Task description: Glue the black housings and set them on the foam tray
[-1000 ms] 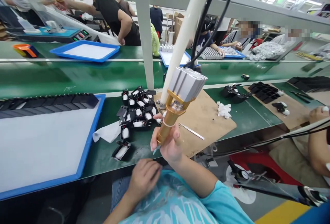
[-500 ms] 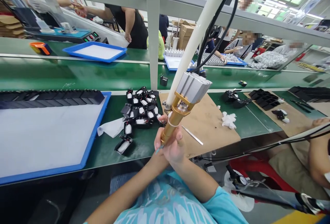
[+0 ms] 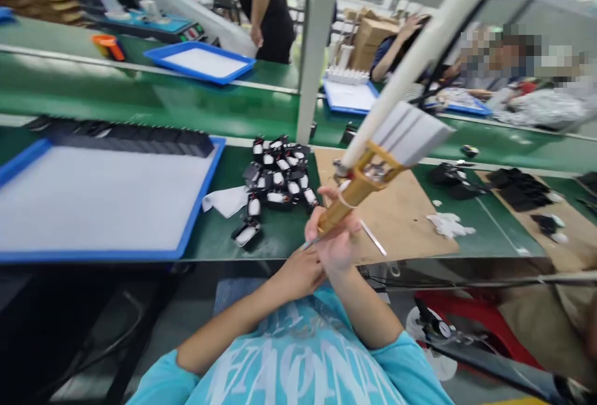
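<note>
Grasping the gold tool (image 3: 357,190) aslant, your right hand (image 3: 338,246) probably does so to bring its tip (image 3: 310,244) near your left hand (image 3: 302,271), whose grip I cannot tell.

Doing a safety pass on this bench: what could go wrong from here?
1. The gold tool in the right grip angles its thin tip down at the left grip; a slip might jab it.
2. One black part lies apart from the heap, toward the front edge of the bench; a passing forearm could knock it off.
3. The slim silver strip lies loose on the brown sheet, near the right grip; a nudge might shift it.
</note>
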A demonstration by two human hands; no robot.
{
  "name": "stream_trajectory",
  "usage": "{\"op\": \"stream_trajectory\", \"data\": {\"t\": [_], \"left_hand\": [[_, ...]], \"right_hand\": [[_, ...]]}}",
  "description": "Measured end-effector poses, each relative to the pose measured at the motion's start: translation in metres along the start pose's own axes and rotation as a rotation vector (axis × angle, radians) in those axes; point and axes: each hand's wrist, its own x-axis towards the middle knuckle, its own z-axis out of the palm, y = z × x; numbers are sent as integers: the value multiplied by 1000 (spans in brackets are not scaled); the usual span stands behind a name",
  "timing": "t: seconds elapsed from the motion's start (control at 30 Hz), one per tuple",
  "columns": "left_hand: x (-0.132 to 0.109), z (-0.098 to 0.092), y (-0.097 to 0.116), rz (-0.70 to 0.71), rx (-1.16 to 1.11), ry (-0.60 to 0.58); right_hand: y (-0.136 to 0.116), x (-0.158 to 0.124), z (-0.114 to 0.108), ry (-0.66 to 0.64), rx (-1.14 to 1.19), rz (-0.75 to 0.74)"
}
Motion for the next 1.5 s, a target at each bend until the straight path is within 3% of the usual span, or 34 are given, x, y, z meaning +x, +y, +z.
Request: {"op": "stream_trajectory", "data": {"t": [0.07,0.13,0.3,0.37,0.53,0.73,0.9,1.03,1.3,1.5], "left_hand": [[-27,-23,-3,81,-21,-60],[-51,-46,-6,86,-15,-24],[-86,-92,-23,-239,215,455],[-87,-102,-32,-376,207,500],[-80,-99,-50,-595,32,266],[-75,-86,-59,-739,64,308],[-76,-88,-61,-707,147,303],[-78,-91,-58,-710,147,375],[-68,-96,-54,-544,177,463],[-58,-100,-50,-571,102,464]], "right_hand": [[0,5,-2,-5,34,-14],[2,9,-4,-13,45,-43],[10,16,-8,-26,-19,-95],[12,20,-10,-13,-59,-118],[15,30,-23,38,-147,-171],[11,51,-58,115,-298,-213],[12,83,-90,164,-359,-264],[16,116,-109,156,-441,-225],[27,174,-135,131,-695,-166],[15,187,-149,118,-928,-152]]}}
